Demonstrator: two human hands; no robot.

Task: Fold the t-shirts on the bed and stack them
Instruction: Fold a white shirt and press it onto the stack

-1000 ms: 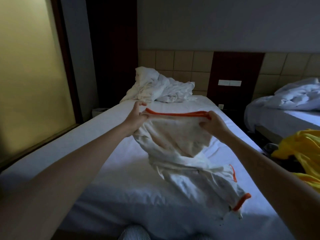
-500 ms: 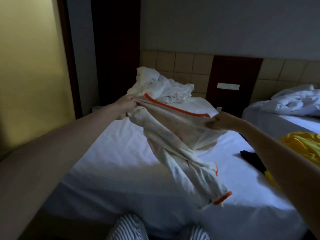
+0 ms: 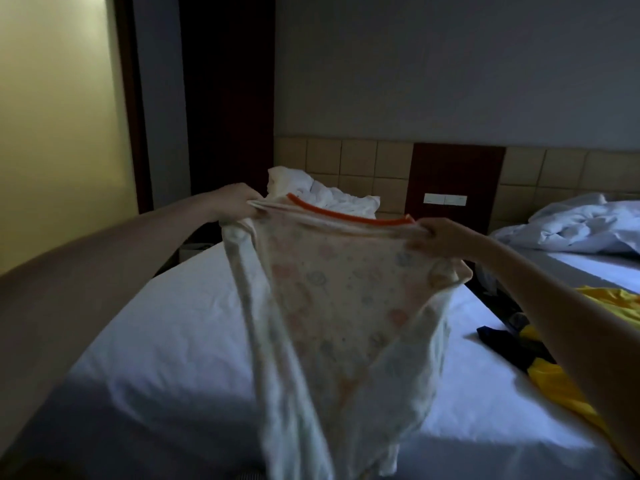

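The white t-shirt (image 3: 339, 306) hangs in the air at the centre of the frame, pinched at its top edge by both hands and clear of the bed (image 3: 166, 327) beneath it. The left hand (image 3: 235, 200), left of centre, is closed on the cloth at one shoulder; the right hand (image 3: 440, 237), right of centre and a little lower in the picture, is closed on the other shoulder — so the orange-trimmed neckline (image 3: 346, 216) runs taut between them, tilting down toward the right. From that line the shirt's long axis drops straight toward the bottom of the frame, where the hem blurs and is cut off near the lower edge; whether it touches the mattress there cannot be told. That is the relation the next move seems to turn on: the garment hangs lengthwise below the hands, while the open stretch of sheet lies behind and to the left of it, so laying it flat would likely mean lowering both hands together and letting the hem land first. Neither hand looks clearly nearer the mattress, though the right sits slightly lower. At the right edge of the frame a yellow garment (image 3: 561, 382) and a dark one (image 3: 502, 341) lie crumpled on the sheet, well apart from the held shirt — unfolded, by the look of them. Rumpled white bedding (image 3: 329, 192) sits at the head of the bed, just behind the neckline.
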